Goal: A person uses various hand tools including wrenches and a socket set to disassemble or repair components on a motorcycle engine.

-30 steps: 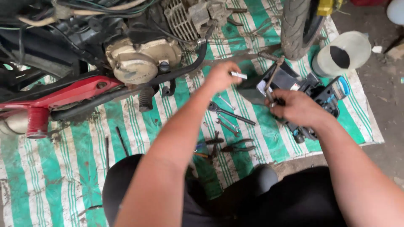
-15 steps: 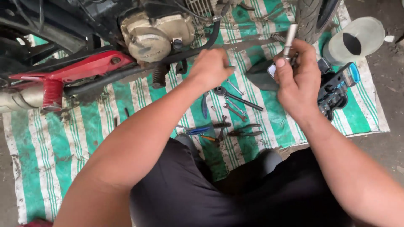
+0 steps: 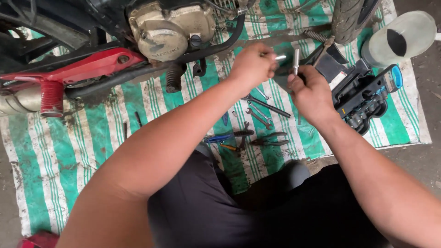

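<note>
At the far left a red footrest peg (image 3: 51, 98) sticks out from the red frame part (image 3: 78, 69) of the motorcycle, and to its right sits the tan engine cover (image 3: 171, 30), above the green and white striped mat (image 3: 92, 147). The left hand (image 3: 251, 65) is closed, and a small silver piece (image 3: 279, 58) comes out from between its fingertips, pointing to the right. Just beside this tip, the right hand (image 3: 311, 94) pinches a slim metal rod (image 3: 296, 61) upright between thumb and fingers; the two pieces are near, but I cannot tell if they touch. Below the hands, wrenches (image 3: 262, 108) and pliers (image 3: 268, 139) lie loose on the mat, in front of the person's knees. Right of the hands stands an open black tool case (image 3: 365, 98), beside the tyre (image 3: 351, 16), and a white plastic container (image 3: 399, 39) is at the far right.
</note>
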